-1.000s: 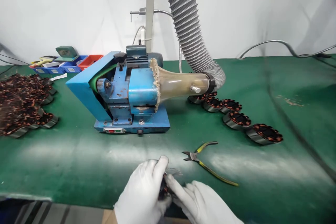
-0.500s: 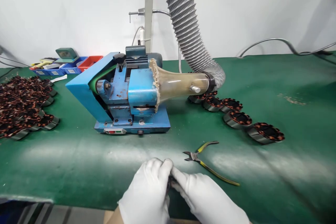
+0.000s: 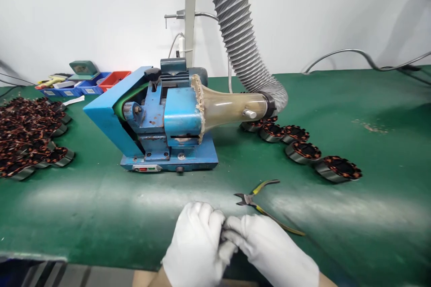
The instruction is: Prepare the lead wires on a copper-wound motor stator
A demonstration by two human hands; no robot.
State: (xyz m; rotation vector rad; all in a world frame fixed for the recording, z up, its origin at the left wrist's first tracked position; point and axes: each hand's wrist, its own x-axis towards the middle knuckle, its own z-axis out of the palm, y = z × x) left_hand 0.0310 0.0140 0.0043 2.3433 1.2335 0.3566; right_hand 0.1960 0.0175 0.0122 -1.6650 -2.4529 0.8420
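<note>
Both white-gloved hands meet at the near edge of the green matted surface [image 3: 101, 206], the left hand [image 3: 197, 246] and right hand [image 3: 269, 251] with fingertips pressed together around a small dark part [image 3: 222, 232]. It is almost wholly hidden between the gloves, so what it is cannot be told. Just beyond the grip, to its right, lie yellow-handled side cutters [image 3: 261, 199], apart from the hands. Farther beyond stands a blue bench machine [image 3: 161, 121] with a grey ribbed extraction hose [image 3: 242, 40]. A row of copper-wound round stators [image 3: 303, 150] curves off beyond and right; a heap of similar stators [image 3: 27, 134] lies far left.
</note>
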